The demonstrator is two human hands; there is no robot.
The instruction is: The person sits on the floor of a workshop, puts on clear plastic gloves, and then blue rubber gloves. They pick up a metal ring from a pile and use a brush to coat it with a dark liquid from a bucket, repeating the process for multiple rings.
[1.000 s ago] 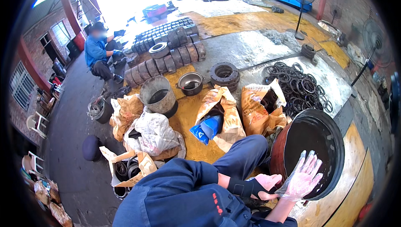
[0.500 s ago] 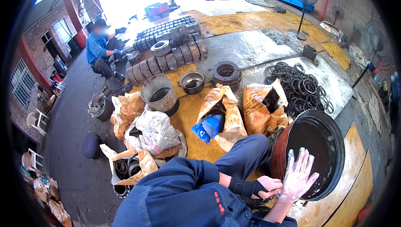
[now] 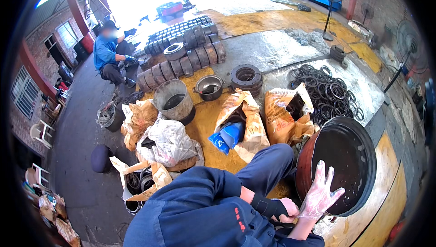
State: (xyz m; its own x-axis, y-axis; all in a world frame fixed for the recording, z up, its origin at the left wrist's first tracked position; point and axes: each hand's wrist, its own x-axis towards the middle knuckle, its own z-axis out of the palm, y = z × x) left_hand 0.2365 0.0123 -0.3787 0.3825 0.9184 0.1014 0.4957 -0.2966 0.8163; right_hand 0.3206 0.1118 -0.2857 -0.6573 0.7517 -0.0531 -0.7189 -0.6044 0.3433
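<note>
My right hand (image 3: 318, 198) wears a thin, see-through plastic glove with whitish smears. Its fingers are spread over the near rim of a large round drum (image 3: 305, 167), reddish outside and dark inside. My left hand (image 3: 288, 208), bare with a black wrist band (image 3: 264, 204), is closed at the right wrist and pinches the glove's cuff. The fingertips there are partly hidden. Left of the drum stand two open brown paper sacks, one (image 3: 254, 131) with blue plastic sheeting (image 3: 227, 137) at its mouth, the other (image 3: 279, 117) dark inside.
Black rings (image 3: 324, 94) lie heaped beyond the drum. A grey bucket (image 3: 170, 101), a metal pot (image 3: 209, 88) and stacked flanges (image 3: 246, 79) stand ahead. A white plastic bag (image 3: 168, 142) and an open box of rings (image 3: 156, 181) lie left. A person in blue (image 3: 109, 51) crouches by rows of dark cylinders (image 3: 181, 67).
My right hand has turned and its fingers have bent somewhat, shifting slightly left and down. My left hand has slid a little left and down with it, staying at the wrist.
</note>
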